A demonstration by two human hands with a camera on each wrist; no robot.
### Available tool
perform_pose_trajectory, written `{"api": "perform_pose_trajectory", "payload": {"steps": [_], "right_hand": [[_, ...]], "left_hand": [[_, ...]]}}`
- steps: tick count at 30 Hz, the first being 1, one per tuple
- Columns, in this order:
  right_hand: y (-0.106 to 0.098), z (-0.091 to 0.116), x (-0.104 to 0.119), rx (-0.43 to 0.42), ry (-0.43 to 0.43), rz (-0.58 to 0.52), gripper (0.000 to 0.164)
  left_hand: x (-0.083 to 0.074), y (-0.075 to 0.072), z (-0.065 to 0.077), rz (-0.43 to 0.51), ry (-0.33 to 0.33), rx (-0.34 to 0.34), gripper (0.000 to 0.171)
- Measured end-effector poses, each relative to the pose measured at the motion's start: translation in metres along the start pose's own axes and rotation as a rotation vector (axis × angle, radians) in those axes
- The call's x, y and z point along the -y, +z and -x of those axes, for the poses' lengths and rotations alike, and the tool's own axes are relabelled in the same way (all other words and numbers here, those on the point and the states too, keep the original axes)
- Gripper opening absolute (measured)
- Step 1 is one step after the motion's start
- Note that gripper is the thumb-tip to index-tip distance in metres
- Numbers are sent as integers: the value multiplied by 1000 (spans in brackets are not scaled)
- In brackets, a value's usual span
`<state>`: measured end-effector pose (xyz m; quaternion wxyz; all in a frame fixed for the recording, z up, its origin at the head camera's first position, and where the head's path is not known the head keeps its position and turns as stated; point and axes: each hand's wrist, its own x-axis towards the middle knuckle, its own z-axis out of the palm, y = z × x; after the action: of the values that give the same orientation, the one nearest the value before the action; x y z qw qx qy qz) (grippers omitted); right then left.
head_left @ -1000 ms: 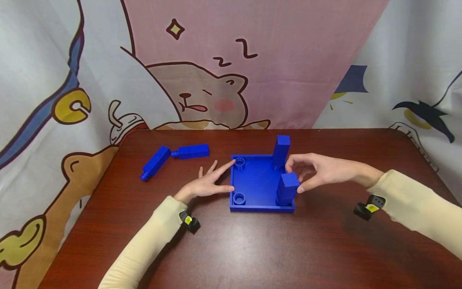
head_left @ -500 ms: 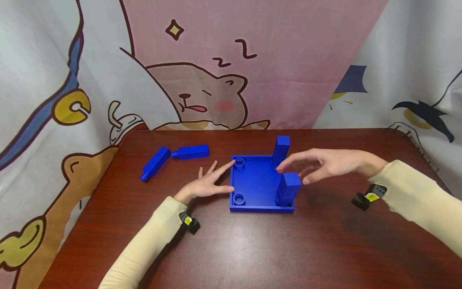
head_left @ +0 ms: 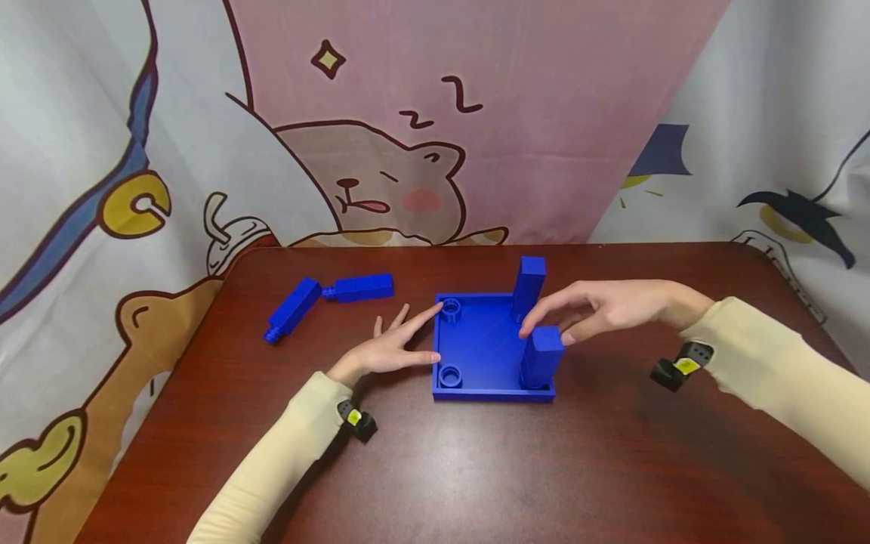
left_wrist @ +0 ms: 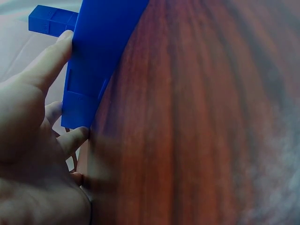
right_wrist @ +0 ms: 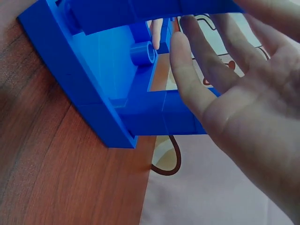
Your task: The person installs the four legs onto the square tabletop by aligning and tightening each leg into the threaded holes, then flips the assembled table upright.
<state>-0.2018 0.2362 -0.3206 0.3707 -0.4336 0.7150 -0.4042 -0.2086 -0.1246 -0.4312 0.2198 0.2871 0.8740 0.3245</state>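
Note:
A blue square tabletop point(head_left: 476, 394), raised at its rim, lies underside up on the table. Two blue table legs stand upright at its right corners, a front leg point(head_left: 546, 357) and a back leg point(head_left: 529, 289). My right hand point(head_left: 615, 306) holds the front leg near its top, thumb on the right side and fingers behind; the leg partly hides them. Spread and straight, my left hand point(head_left: 387, 350) touches the tabletop's left edge with index finger and thumb. Round sockets, a back one point(head_left: 451, 309) and a front one point(head_left: 451, 376), show in the left corners.
Two more blue legs with threaded ends, a slanted one point(head_left: 294, 309) and a sideways one point(head_left: 360, 287), lie on the brown table point(head_left: 435, 468) at the back left. A cartoon-printed curtain point(head_left: 516, 136) hangs behind the table.
My right hand's fingers loosened from the front leg and moved back, then came down around its top again. The leg has turned slightly. My left hand has stayed in place.

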Motion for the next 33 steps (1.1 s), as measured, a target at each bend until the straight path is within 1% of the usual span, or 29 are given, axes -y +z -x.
{"api": "perform_pose_trajectory", "payload": {"steps": [4,8,12,16,20,25,27,30,33], "right_hand": [[4,-2,-1,-75,29,15,31],[8,-5,-3,-132,25,10,36],[10,-6,-5,-150,17,-2,36],[10,-5,-5,-155,29,-6,37],[10,-2,-3,-143,67,10,43],[6,3,2,-80,86,14,59],[5,5,4,-45,83,5,59],[4,5,6,0,92,-5,56],[5,6,6,18,92,1,51]], "left_hand": [[-2,0,1,3,-5,1,83],[-2,0,1,1,-7,-2,83],[-1,0,0,-2,-7,-4,83],[-2,0,1,5,-4,-4,83],[-1,0,1,2,2,-7,83],[-1,0,2,-1,-1,-9,83],[-1,0,2,2,-3,-6,83],[-2,1,2,4,-2,-5,83],[-2,1,2,5,1,-3,83]]}}
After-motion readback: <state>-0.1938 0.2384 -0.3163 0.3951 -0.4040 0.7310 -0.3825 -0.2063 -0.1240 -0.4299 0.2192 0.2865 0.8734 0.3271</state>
